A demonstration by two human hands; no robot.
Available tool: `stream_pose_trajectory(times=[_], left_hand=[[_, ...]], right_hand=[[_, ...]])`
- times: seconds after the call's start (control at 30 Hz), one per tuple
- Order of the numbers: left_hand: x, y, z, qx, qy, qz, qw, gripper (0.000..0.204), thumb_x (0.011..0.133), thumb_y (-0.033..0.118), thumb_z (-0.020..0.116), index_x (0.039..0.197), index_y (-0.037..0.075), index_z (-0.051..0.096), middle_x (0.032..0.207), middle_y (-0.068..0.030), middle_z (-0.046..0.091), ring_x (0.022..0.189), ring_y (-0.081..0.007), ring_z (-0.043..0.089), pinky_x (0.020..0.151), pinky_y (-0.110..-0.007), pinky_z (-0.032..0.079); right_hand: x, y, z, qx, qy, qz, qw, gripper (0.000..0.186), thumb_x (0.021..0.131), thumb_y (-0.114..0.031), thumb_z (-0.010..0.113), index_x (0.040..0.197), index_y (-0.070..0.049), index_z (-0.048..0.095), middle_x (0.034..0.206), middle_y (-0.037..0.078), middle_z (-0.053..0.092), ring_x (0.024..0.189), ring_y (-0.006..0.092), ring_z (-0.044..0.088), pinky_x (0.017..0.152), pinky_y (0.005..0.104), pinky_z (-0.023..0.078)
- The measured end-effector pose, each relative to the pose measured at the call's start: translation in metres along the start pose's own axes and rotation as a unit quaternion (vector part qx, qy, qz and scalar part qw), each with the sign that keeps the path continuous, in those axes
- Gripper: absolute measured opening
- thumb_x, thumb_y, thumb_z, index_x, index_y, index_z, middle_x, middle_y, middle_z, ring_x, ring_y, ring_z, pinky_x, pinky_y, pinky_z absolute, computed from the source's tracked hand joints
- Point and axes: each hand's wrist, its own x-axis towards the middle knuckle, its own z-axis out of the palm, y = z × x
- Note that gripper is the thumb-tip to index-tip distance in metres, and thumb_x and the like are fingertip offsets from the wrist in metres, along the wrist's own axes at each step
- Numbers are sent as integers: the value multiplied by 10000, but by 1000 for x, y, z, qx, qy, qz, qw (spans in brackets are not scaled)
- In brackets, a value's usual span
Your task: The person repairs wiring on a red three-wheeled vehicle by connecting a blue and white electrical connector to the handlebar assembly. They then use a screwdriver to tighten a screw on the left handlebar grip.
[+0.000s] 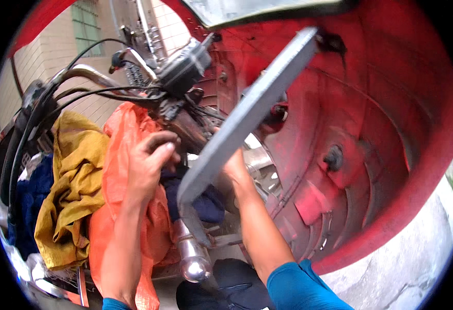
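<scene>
My left hand (155, 151) is raised in front of an orange plastic sack (128, 129), just left of the steering column (185, 126) of a motor tricycle. Its thumb and fingers are bent but apart, and I see nothing between them. My right hand (232, 164) reaches in behind a slanting grey metal bar (247, 108). The bar and the column hide its fingers, so what they touch does not show. A black box-shaped instrument housing (185, 67) sits on top of the column, with cables running down around it.
At left, the handlebar (87, 72) with black cables arches above a mustard cloth (74, 191) and dark blue fabric (33, 199). A ribbed red shell (371, 129) curves around the right side. Low down are a shiny metal cylinder (193, 253) and a black shoe (226, 287).
</scene>
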Motion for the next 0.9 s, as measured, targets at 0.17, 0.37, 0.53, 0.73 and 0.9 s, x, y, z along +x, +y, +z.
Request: stream_pose_trajectory(times=[0.17,0.37,0.53,0.73,0.9], left_hand=[[54,-38,26,136,-151,89,975,229,836,33,609,1060,-12,627,937,-51,647,851,-155,633,742,-247,497],[69,-1,56,535,-257,212,776,265,749,112,637,1007,56,618,1015,-142,608,860,-333,630,735,-418,507],[89,-49,40,631,-249,241,694,286,782,219,606,1063,168,627,691,-132,615,611,-312,627,510,-409,491],[101,-48,48,557,-279,315,716,193,860,266,579,884,93,660,755,-110,650,701,-269,638,584,-340,496],[110,-37,62,627,-337,282,643,304,770,181,588,1025,17,570,963,-157,617,921,-297,617,726,-381,537]], right_hand=[[11,-7,-1,-54,-30,6,998,275,769,2,578,1041,4,612,1049,160,578,1010,297,561,872,367,449],[15,0,-18,-14,-2,19,1000,232,765,-3,586,996,7,614,995,177,636,971,274,613,854,359,462],[17,-5,-18,127,-59,83,987,226,786,58,553,992,16,638,932,79,676,872,134,599,809,282,475],[25,0,-21,145,-107,72,981,262,817,84,502,1029,35,647,896,38,642,804,134,586,752,277,485],[9,-73,-43,193,-118,147,963,242,882,37,478,1074,-11,618,843,22,606,678,121,567,590,240,470]])
